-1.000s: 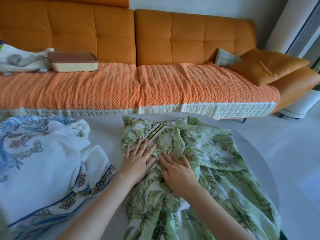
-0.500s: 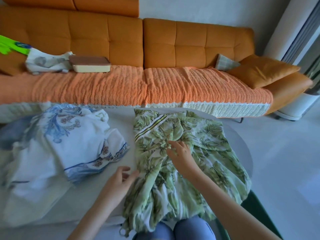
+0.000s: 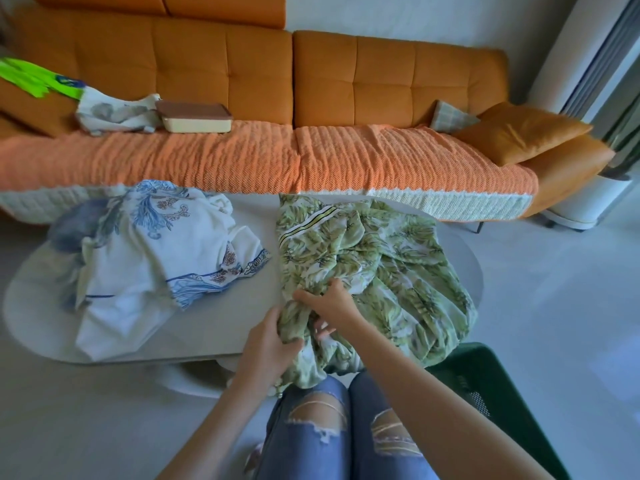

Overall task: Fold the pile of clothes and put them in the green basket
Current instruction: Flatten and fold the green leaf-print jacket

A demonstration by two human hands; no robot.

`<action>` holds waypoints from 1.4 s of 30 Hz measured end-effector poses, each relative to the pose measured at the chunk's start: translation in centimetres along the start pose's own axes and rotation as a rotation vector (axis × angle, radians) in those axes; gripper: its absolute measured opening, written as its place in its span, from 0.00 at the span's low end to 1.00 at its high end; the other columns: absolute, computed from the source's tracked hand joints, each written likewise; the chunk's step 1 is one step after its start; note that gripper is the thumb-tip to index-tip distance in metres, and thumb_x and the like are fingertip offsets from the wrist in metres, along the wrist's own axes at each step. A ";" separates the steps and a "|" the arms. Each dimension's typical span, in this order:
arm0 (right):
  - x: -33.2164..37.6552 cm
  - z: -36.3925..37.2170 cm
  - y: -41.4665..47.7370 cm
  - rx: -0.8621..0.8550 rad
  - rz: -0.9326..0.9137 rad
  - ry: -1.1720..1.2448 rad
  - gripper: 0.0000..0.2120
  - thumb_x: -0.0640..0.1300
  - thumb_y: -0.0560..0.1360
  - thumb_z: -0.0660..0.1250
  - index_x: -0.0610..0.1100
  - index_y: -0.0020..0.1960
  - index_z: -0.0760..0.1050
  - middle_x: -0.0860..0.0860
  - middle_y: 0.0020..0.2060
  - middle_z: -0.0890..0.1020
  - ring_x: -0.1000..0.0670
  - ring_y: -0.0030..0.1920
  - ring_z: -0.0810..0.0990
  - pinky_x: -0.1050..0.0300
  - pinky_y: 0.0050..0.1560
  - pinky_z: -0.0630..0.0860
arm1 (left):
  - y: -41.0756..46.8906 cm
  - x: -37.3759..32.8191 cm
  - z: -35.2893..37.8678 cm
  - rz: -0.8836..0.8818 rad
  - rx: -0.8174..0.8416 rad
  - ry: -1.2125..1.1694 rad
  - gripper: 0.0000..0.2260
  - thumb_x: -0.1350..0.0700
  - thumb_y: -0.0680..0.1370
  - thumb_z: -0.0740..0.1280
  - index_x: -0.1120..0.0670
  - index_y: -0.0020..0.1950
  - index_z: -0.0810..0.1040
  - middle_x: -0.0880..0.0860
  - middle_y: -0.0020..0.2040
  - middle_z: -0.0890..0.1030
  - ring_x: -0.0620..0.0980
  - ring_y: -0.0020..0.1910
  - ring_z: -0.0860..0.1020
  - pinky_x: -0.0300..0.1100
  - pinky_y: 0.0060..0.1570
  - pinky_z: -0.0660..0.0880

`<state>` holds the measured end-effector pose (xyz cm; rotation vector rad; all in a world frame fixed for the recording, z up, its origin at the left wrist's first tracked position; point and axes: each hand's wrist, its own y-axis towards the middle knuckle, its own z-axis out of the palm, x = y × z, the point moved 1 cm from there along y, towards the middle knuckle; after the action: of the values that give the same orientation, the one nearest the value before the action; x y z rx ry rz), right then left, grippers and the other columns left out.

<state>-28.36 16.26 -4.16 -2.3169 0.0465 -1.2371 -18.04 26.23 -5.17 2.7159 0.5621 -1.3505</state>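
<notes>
Nearest are knees in ripped blue jeans (image 3: 311,445). Just right of them stands the dark green plastic basket (image 3: 485,386), its wall perforated and its inside hidden. Above the knees, the left hand (image 3: 268,346) grips the near edge of the thin leaf-print garment (image 3: 388,265), and the right hand (image 3: 330,303) clutches a bunched fold just beside it. The garment lies crumpled over the right half of the smooth grey oval table (image 3: 207,327), its near edge drooping off the rim. Bare tabletop separates it from the rumpled white-and-blue garment (image 3: 152,268) at left. Beyond, a tufted orange sofa (image 3: 381,81) under a knit throw (image 3: 225,161) bears a lidded box (image 3: 194,117).
</notes>
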 end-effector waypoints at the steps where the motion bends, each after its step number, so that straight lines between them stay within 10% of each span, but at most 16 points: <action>1: 0.1 -0.1 0.1 0.013 0.003 0.039 0.25 0.50 0.72 0.70 0.39 0.61 0.65 0.42 0.44 0.80 0.45 0.33 0.83 0.48 0.34 0.82 | -0.4 -0.7 0.3 0.057 -0.036 0.011 0.16 0.57 0.71 0.70 0.53 0.58 0.72 0.51 0.50 0.80 0.52 0.50 0.78 0.41 0.45 0.72; 5: 0.1 -2.6 -0.4 -0.041 -0.086 0.229 0.05 0.35 0.77 0.58 0.40 0.51 0.71 0.47 0.37 0.75 0.53 0.29 0.73 0.61 0.29 0.74 | -2.1 -4.0 2.2 0.295 -0.081 0.174 0.23 0.53 0.75 0.67 0.52 0.68 0.67 0.49 0.60 0.74 0.50 0.58 0.75 0.42 0.55 0.72; 11: -3.9 -5.4 -2.4 -0.085 -0.039 0.038 0.10 0.45 0.80 0.52 0.44 0.43 0.68 0.48 0.32 0.73 0.52 0.28 0.73 0.60 0.27 0.73 | -6.2 -4.0 5.9 0.442 0.147 0.353 0.31 0.52 0.78 0.61 0.43 0.76 0.46 0.47 0.67 0.65 0.49 0.63 0.71 0.42 0.56 0.70; 14: -5.0 -5.2 -3.4 -0.016 -0.085 0.013 0.23 0.61 0.75 0.61 0.40 0.49 0.74 0.44 0.33 0.82 0.47 0.28 0.80 0.58 0.27 0.78 | -6.3 -2.2 5.9 0.518 -0.028 0.331 0.30 0.54 0.73 0.68 0.49 0.72 0.58 0.52 0.64 0.69 0.52 0.61 0.72 0.43 0.56 0.73; 18: -5.1 -3.7 -4.2 0.107 -0.086 -0.169 0.28 0.66 0.65 0.70 0.39 0.39 0.77 0.43 0.35 0.84 0.46 0.32 0.83 0.53 0.38 0.81 | -5.4 0.4 5.1 0.208 -0.050 0.278 0.28 0.48 0.69 0.71 0.54 0.66 0.66 0.53 0.58 0.72 0.53 0.56 0.73 0.42 0.55 0.72; 22: -4.9 -3.0 -4.2 0.198 -0.051 -0.044 0.15 0.46 0.73 0.71 0.34 0.51 0.76 0.43 0.41 0.83 0.47 0.34 0.83 0.52 0.41 0.82 | -5.4 0.6 5.0 0.161 0.026 0.194 0.16 0.51 0.74 0.66 0.52 0.60 0.71 0.50 0.55 0.76 0.51 0.56 0.75 0.39 0.51 0.70; 29: -5.6 -4.5 -4.9 0.258 0.082 0.833 0.05 0.36 0.78 0.60 0.35 0.50 0.73 0.43 0.39 0.82 0.49 0.35 0.82 0.55 0.34 0.80 | -7.5 -0.8 3.5 0.338 -0.028 -0.025 0.17 0.42 0.66 0.72 0.42 0.46 0.66 0.45 0.27 0.70 0.40 0.30 0.73 0.31 0.30 0.66; 33: -7.1 -4.7 -5.3 0.273 0.017 0.267 0.20 0.54 0.72 0.70 0.40 0.54 0.77 0.44 0.47 0.83 0.46 0.44 0.84 0.55 0.39 0.80 | -6.7 1.5 3.3 0.217 -0.111 -0.070 0.13 0.47 0.71 0.70 0.48 0.51 0.71 0.44 0.37 0.77 0.41 0.39 0.77 0.38 0.40 0.72; 37: -7.6 -3.5 -5.3 0.307 -0.022 0.100 0.18 0.40 0.66 0.76 0.37 0.54 0.78 0.41 0.49 0.84 0.43 0.49 0.83 0.50 0.46 0.81 | -4.3 2.4 3.7 -0.101 0.082 -0.181 0.17 0.55 0.78 0.65 0.55 0.65 0.68 0.53 0.54 0.79 0.52 0.55 0.77 0.36 0.44 0.67; 42: -7.0 -3.4 -4.9 0.162 0.034 0.398 0.07 0.27 0.71 0.65 0.37 0.44 0.72 0.41 0.40 0.80 0.43 0.40 0.81 0.51 0.45 0.80 | -3.5 1.3 4.4 -0.188 0.226 -0.579 0.23 0.45 0.69 0.69 0.56 0.58 0.75 0.51 0.51 0.81 0.38 0.41 0.80 0.34 0.42 0.73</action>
<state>-36.09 20.92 -5.80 -1.8980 0.1179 -1.6024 -21.89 28.98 -8.45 2.2736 0.6447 -2.2464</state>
